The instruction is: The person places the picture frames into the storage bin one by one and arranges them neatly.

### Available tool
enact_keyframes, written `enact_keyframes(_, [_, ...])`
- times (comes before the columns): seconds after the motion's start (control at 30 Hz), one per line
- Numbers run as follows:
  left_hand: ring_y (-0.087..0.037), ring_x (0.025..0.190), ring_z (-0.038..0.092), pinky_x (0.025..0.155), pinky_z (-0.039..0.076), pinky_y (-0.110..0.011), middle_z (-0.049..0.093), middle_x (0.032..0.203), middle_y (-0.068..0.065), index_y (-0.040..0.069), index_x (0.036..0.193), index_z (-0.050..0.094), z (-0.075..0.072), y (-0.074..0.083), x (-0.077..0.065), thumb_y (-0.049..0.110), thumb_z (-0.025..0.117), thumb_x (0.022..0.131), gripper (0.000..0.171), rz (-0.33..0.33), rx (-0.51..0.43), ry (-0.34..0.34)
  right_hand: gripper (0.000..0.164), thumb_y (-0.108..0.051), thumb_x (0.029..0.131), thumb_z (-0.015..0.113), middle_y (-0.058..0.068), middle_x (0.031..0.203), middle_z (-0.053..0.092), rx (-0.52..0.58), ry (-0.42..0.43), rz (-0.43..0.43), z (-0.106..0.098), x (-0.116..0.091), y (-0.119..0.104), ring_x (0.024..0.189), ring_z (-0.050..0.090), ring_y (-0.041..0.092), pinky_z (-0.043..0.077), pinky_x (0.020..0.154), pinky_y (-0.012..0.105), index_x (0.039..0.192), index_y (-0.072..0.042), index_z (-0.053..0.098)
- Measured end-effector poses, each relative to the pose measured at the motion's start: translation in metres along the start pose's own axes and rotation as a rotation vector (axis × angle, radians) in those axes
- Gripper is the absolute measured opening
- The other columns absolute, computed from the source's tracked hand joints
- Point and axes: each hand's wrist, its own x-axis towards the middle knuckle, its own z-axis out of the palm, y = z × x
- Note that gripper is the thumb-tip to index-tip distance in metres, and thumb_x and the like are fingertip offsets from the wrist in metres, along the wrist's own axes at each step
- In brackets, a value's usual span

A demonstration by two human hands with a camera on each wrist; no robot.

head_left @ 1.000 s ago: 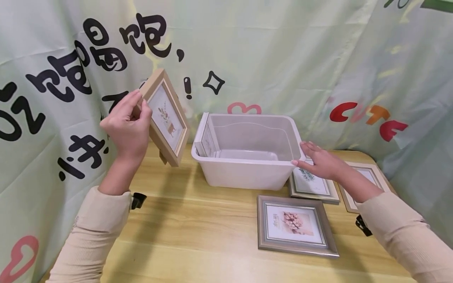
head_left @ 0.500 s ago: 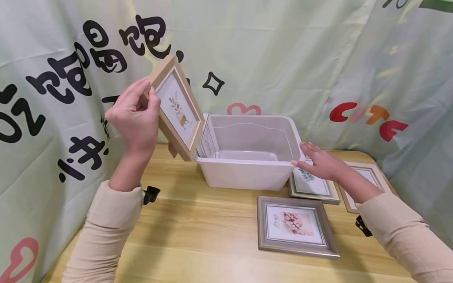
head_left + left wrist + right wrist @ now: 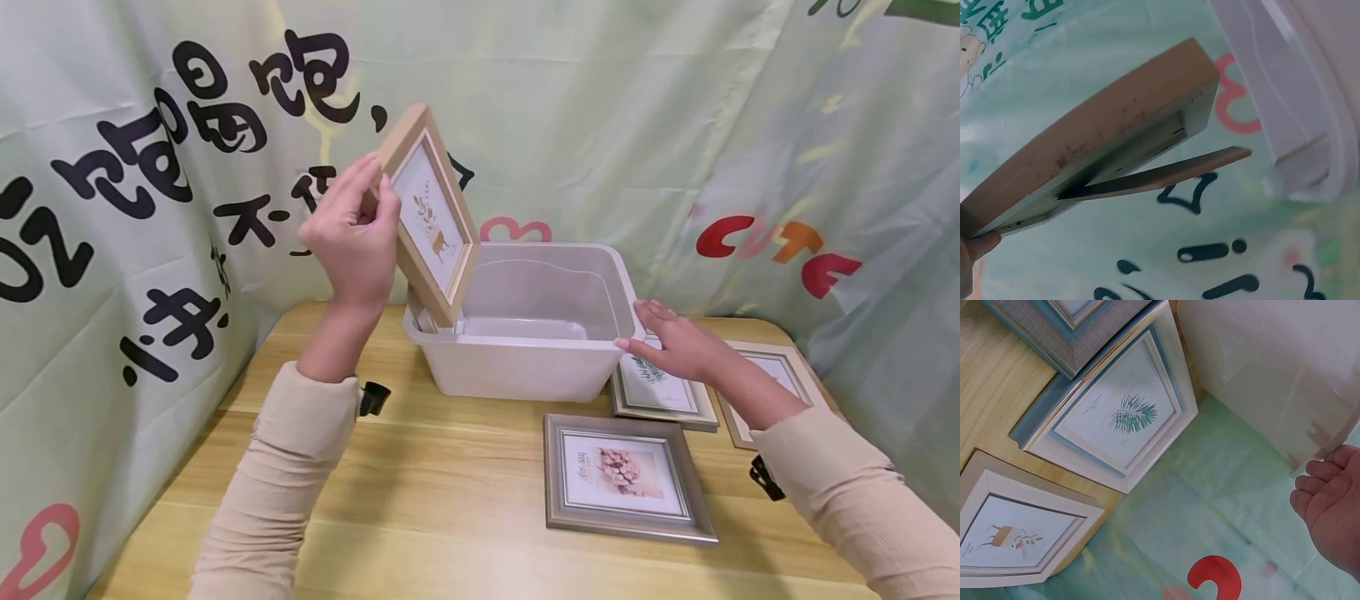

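Note:
My left hand (image 3: 352, 237) pinches a light-wood picture frame (image 3: 435, 221) by its left edge, thumb on the front side. The frame is tilted, and its lower end overlaps the left side of a pale plastic bin (image 3: 525, 375). In the left wrist view its folding stand leg (image 3: 1166, 175) sticks out from the back. Against the bin's left inner wall a white frame (image 3: 424, 320) shows only in part, mostly hidden behind the held one. My right hand (image 3: 678, 346) rests on the bin's right rim, fingers against the outside and thumb at the near corner.
A pewter-coloured frame (image 3: 557, 475) with a pink flower print lies on the wooden table (image 3: 435, 500) before the bin. Right of the bin lie a leaf-print frame (image 3: 1124, 419) and a white frame with a chair print (image 3: 1007, 537). A printed cloth (image 3: 600, 125) hangs behind.
My left hand has carried the light-wood frame rightward, from left of the bin to over its left side. The right hand keeps its place on the rim.

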Motion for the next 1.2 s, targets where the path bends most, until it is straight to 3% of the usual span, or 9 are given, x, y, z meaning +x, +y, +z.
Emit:
enact_keyframes(0.2, [-0.025, 0.093, 0.069, 0.079, 0.054, -0.019, 0.071, 0.094, -0.02, -0.007, 0.091, 0.072, 0.018, -0.004, -0.013, -0.005, 0.06, 0.08, 0.016, 0.009, -0.024, -0.003, 0.084, -0.053, 0.091, 0.046, 0.032, 0.148, 0.019, -0.005, 0.013, -0.006, 0.001, 0.0, 0.0, 0.136, 0.019, 0.049, 0.023, 0.106, 0.063, 0.144, 0.006, 0.018])
enact_keyframes(0.4, [-0.027, 0.095, 0.068, 0.084, 0.052, -0.019, 0.071, 0.096, -0.021, -0.008, 0.092, 0.071, 0.032, -0.015, -0.028, -0.005, 0.06, 0.081, 0.016, -0.026, 0.0, -0.011, 0.083, -0.052, 0.091, 0.046, 0.033, 0.147, 0.02, -0.007, 0.024, -0.007, 0.001, 0.0, 0.0, 0.136, 0.02, 0.049, 0.024, 0.106, 0.063, 0.144, 0.007, 0.019])
enact_keyframes(0.57, [-0.029, 0.094, 0.069, 0.087, 0.05, -0.018, 0.07, 0.095, -0.021, -0.008, 0.091, 0.071, 0.04, -0.027, -0.044, -0.005, 0.061, 0.081, 0.015, -0.007, 0.035, -0.012, 0.083, -0.051, 0.092, 0.046, 0.032, 0.148, 0.02, -0.006, 0.03, -0.008, 0.002, 0.0, 0.001, 0.136, 0.02, 0.048, 0.024, 0.107, 0.062, 0.144, 0.007, 0.02])
enact_keyframes(0.77, [-0.03, 0.091, 0.069, 0.083, 0.053, -0.021, 0.07, 0.095, -0.021, -0.009, 0.091, 0.071, 0.042, -0.037, -0.064, -0.005, 0.061, 0.08, 0.015, 0.027, 0.089, -0.054, 0.083, -0.051, 0.092, 0.046, 0.032, 0.148, 0.02, 0.006, 0.028, -0.007, 0.002, 0.0, 0.001, 0.136, 0.02, 0.048, 0.023, 0.106, 0.063, 0.144, 0.006, 0.019])
enact_keyframes(1.07, [-0.032, 0.09, 0.069, 0.08, 0.055, -0.025, 0.07, 0.096, -0.022, -0.01, 0.091, 0.07, 0.039, -0.052, -0.09, -0.006, 0.061, 0.08, 0.015, 0.008, 0.125, -0.096, 0.084, -0.052, 0.091, 0.047, 0.031, 0.149, 0.019, 0.034, 0.029, 0.004, 0.002, -0.001, 0.0, 0.136, 0.019, 0.048, 0.023, 0.106, 0.063, 0.145, 0.005, 0.017])
enact_keyframes(1.2, [-0.032, 0.089, 0.069, 0.079, 0.055, -0.027, 0.07, 0.095, -0.021, -0.009, 0.09, 0.07, 0.038, -0.06, -0.103, -0.007, 0.062, 0.079, 0.014, 0.022, 0.145, -0.083, 0.084, -0.051, 0.091, 0.047, 0.031, 0.149, 0.018, 0.031, 0.024, 0.006, 0.002, -0.002, -0.001, 0.137, 0.018, 0.048, 0.023, 0.106, 0.063, 0.145, 0.005, 0.016])
